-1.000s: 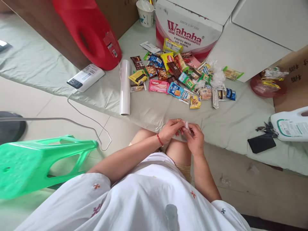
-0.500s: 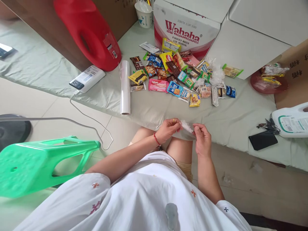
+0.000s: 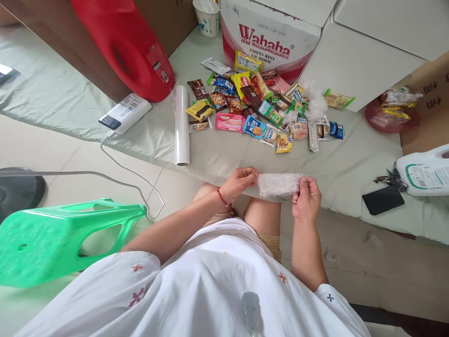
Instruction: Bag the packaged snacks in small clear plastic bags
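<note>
Between my two hands a crumpled piece of clear plastic wrap (image 3: 278, 185) is stretched out over my lap, near the table's front edge. My left hand (image 3: 242, 183), with a ring and a red bracelet, pinches its left end. At its right end my right hand (image 3: 306, 196) grips it between thumb and fingers. Beyond my hands lies a pile of packaged snacks, with a pink wafer pack (image 3: 229, 122), a blue biscuit pack (image 3: 254, 127) and a yellow cookie pack (image 3: 284, 143) along its front. A roll of plastic film (image 3: 181, 125) lies left of the pile.
Behind the snacks stands a Wahaha carton (image 3: 270, 40). On the left are a red jug (image 3: 129, 51), a white power bank (image 3: 125, 113) with a cable, and a green stool (image 3: 70, 238). Rightward lie a red bowl (image 3: 380, 117), a white bottle (image 3: 426, 172) and a black phone (image 3: 383, 201).
My hands have moved apart, the right one farther right. The plastic wrap between them has gone from a small bunched wad to a wider stretched strip.
</note>
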A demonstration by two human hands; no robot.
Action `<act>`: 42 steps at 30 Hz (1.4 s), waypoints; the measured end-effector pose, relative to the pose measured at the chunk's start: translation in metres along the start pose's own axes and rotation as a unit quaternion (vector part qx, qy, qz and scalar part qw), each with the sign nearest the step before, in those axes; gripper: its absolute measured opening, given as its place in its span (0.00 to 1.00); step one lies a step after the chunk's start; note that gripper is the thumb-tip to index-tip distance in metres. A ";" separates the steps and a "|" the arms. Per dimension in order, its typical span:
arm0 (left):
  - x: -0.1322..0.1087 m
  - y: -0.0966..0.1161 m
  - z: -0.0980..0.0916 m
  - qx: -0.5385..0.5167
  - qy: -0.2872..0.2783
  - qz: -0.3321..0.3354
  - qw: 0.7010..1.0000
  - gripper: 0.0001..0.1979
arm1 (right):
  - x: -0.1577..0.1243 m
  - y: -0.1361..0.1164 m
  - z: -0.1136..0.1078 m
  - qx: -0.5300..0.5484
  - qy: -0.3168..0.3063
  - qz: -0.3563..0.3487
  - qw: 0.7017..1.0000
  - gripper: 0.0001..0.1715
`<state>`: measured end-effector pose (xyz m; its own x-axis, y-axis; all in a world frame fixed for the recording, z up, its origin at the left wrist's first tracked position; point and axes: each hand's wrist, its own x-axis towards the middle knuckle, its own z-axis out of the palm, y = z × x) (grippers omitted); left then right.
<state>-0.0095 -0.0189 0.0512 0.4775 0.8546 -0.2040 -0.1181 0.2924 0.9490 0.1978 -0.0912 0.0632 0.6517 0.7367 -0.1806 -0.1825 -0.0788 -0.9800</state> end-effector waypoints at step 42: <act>0.007 0.003 0.020 -0.160 0.146 0.008 0.976 0.21 | -0.014 0.010 -0.005 -0.065 -0.113 0.105 0.986 0.30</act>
<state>0.0105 -0.0204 0.0577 0.2102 0.9324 -0.2939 -0.4115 0.3571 0.8386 0.1908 -0.1056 0.0556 0.4266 0.8245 -0.3716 -0.1900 -0.3200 -0.9282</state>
